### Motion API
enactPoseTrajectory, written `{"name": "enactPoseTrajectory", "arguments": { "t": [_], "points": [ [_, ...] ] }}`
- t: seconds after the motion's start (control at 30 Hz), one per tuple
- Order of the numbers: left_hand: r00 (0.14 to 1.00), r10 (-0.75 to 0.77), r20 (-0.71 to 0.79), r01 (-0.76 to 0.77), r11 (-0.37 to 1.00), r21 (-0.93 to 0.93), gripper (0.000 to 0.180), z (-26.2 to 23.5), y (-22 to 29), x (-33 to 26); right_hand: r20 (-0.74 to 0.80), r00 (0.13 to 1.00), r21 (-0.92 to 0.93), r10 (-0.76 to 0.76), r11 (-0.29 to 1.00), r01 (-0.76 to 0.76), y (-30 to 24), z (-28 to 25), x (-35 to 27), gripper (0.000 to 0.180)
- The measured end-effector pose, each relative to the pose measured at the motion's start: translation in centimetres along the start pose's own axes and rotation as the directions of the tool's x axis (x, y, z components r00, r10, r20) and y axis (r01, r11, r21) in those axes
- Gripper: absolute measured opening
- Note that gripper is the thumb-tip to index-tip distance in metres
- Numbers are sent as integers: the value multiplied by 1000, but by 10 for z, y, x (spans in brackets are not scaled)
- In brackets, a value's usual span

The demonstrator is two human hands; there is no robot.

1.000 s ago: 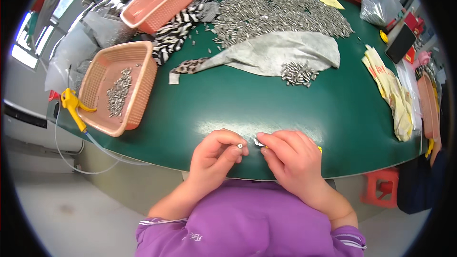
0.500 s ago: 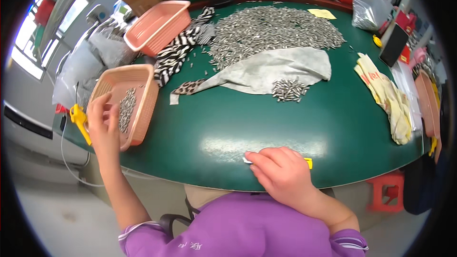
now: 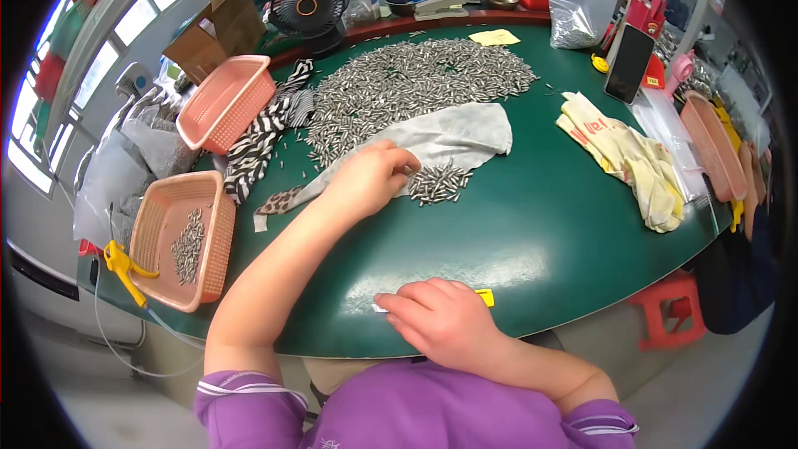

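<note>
With the small pile [image 3: 440,185] of slender metal pieces taken as the centre of a clock face, the left hand [image 3: 374,176] was held at nine o'clock, its fingertips brought to the pile's edge. The fingers were bent and drawn close together; whether a piece was pinched between them could not be told, since the tips could not be made out against the metal. The pile was bordered at twelve o'clock by a grey cloth [image 3: 465,131], beyond which, toward eleven, a large heap [image 3: 416,75] of similar pieces was spread. More pieces were contained in a pink basket [image 3: 219,241] between eight and nine o'clock, well apart from the pile. At six o'clock, by the near edge of the green table [image 3: 532,237], a slim tool [image 3: 485,298] was gripped in the right hand [image 3: 445,316], the fingers folded over its middle so that only a pale tip and a yellow end were left showing. The step in hand was judged to be the taking of a piece from the small pile. For the next move, a fine pinch on one piece seemed to be called for, with a clean lift by which its neighbours would not be scattered; no change seemed to be required of the right hand's hold.
</note>
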State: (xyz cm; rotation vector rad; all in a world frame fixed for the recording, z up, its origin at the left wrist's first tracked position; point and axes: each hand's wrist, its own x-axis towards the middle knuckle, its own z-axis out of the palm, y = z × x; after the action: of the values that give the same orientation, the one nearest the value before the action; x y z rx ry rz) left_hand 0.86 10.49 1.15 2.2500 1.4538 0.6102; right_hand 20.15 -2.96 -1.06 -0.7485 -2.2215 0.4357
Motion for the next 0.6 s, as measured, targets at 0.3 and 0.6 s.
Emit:
{"name": "enactPoseTrajectory", "arguments": {
  "t": [0.3,0.6],
  "points": [
    [999,4,-33,-1,996,87,14,7,1,9,1,999,3,-46,999,46,5,2,-1,31],
    [965,-101,-243,72,990,-123,8,1,15,-14,-4,999,6,-46,999,46,3,-1,0,30]
  ]
}}
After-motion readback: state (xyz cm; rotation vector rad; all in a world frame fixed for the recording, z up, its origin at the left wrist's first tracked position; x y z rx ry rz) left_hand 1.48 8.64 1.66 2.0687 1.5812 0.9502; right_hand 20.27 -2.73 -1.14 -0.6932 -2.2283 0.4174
